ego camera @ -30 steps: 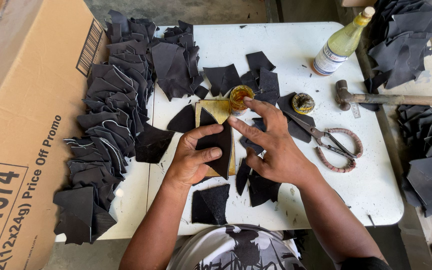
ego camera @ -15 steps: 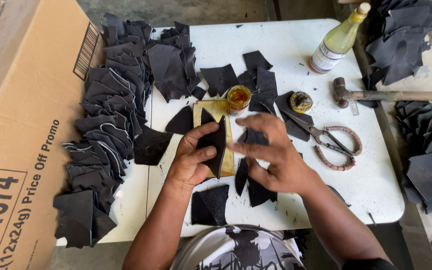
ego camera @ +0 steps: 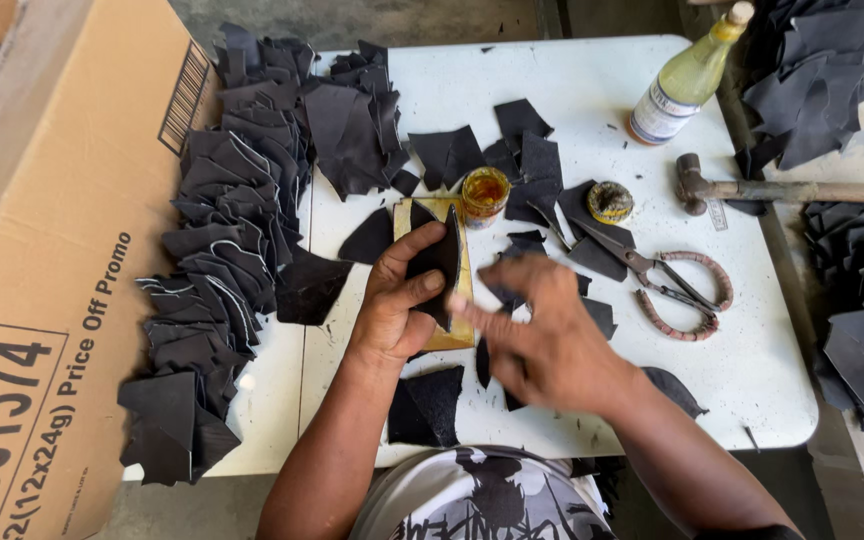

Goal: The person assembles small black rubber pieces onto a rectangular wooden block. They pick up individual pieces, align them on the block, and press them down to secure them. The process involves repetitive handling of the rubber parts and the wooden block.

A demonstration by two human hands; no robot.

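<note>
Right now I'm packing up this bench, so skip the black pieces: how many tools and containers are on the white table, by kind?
Scissors: 1
Hammer: 1
Bottle: 1
Small open glue jar: 1
Jar lid: 1
Total: 5

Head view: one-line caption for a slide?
Left hand presses a black leather piece on a yellow board; blurred right hand beside it; scissors and hammer nearby.

black leather piece, white table, yellow board
</note>
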